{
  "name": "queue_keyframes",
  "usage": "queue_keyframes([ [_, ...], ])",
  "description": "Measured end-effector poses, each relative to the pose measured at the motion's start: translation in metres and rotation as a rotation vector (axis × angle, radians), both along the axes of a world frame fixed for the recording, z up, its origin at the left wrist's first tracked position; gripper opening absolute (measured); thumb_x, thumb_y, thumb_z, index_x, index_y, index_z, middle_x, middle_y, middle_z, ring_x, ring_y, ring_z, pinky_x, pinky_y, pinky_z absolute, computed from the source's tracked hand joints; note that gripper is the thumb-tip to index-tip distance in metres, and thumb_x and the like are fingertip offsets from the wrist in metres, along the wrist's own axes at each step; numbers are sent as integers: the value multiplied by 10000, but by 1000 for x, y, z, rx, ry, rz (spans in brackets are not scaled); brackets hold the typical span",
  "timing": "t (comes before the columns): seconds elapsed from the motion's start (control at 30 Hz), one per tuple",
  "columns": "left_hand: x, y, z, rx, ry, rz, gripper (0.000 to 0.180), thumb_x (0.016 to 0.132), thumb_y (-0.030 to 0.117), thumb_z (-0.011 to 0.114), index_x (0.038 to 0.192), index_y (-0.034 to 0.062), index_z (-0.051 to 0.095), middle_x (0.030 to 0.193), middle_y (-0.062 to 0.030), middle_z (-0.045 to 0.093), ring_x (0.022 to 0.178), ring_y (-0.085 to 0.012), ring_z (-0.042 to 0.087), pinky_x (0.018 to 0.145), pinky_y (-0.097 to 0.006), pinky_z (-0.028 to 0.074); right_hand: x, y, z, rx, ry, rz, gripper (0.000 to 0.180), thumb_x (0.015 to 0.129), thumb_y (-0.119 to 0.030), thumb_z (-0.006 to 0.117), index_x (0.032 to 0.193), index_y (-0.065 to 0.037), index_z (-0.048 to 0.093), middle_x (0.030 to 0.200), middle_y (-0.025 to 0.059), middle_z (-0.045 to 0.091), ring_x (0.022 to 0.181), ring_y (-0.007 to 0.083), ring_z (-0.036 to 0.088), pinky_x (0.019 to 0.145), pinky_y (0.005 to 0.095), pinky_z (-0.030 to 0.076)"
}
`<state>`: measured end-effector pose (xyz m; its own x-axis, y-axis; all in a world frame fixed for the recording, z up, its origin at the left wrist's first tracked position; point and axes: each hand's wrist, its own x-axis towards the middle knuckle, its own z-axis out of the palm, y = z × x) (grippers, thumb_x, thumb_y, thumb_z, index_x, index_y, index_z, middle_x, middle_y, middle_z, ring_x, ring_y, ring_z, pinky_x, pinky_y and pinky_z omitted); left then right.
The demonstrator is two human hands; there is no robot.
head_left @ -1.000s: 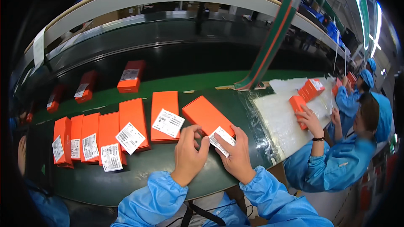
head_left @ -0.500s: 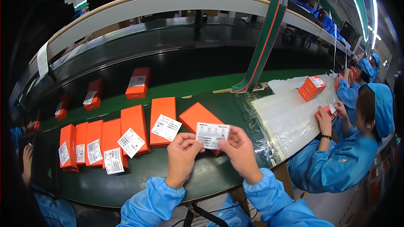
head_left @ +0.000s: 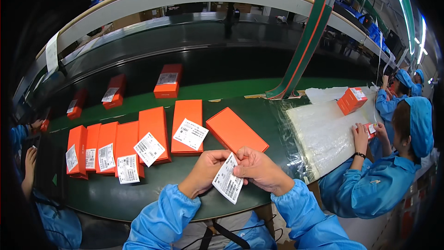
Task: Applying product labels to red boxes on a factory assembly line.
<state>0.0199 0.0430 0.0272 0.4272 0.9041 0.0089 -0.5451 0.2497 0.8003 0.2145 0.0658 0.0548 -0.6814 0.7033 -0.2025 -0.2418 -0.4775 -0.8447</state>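
Observation:
Between my hands, over the near edge of the green table, is a white printed label, tilted with one corner pointing down. My right hand is closed, its thumb pressed on the label's face. My left hand pinches the label near its upper left edge; those fingertips are partly hidden. Just beyond lies a plain orange box, set at a slant. To its left, another orange box has a white label hanging past its side. Several more orange boxes with labels stand in a row farther left.
Labelled orange boxes sit on the dark belt behind the table. A green post rises at its far edge. On the right, a plastic-wrapped sheet bears an orange box; a co-worker in blue handles another. A co-worker's hand shows far left.
The label has turned from level and facing me to a steep tilt, and sits lower. My hands have drawn closer together. The whole view has shifted slightly.

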Motion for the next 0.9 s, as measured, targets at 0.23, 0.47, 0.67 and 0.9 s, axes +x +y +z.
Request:
queue_keyframes([
  [0.23, 12, -3, 6, -6, 62, 104, 115, 905, 27, 677, 978, -56, 652, 890, -137, 698, 764, -281, 744, 653, -357, 648, 0, -9, -2, 60, -46, -135, 317, 910, -70, 730, 1120, -60, 492, 783, 36, 676, 701, 76, 610, 614, 214, 476],
  [0.47, 11, -4, 0, 120, 184, 177, 142, 857, -7, 730, 985, -51, 685, 920, -76, 673, 783, -180, 699, 695, -269, 577, 0, -14, -10, 251, -164, -248, 370, 886, -73, 752, 1206, 6, 583, 847, 54, 703, 745, 87, 639, 650, 223, 510],
  [0.67, 17, -7, -7, 505, 702, 620, 191, 806, 24, 766, 896, -23, 604, 905, -82, 625, 781, -132, 614, 706, -272, 505, -22, -33, -3, 679, -492, -625, 186, 851, -76, 776, 1006, 19, 737, 889, 65, 734, 812, 103, 674, 745, 251, 546],
  [0.9, 6, -6, 0, 375, 624, 935, 57, 903, 19, 593, 877, 1, 546, 775, -41, 609, 727, -84, 573, 653, -255, 478, 37, 17, 36, 382, -442, -690, 85, 878, -26, 726, 892, 21, 657, 818, 70, 713, 720, 76, 646, 645, 209, 498],
])
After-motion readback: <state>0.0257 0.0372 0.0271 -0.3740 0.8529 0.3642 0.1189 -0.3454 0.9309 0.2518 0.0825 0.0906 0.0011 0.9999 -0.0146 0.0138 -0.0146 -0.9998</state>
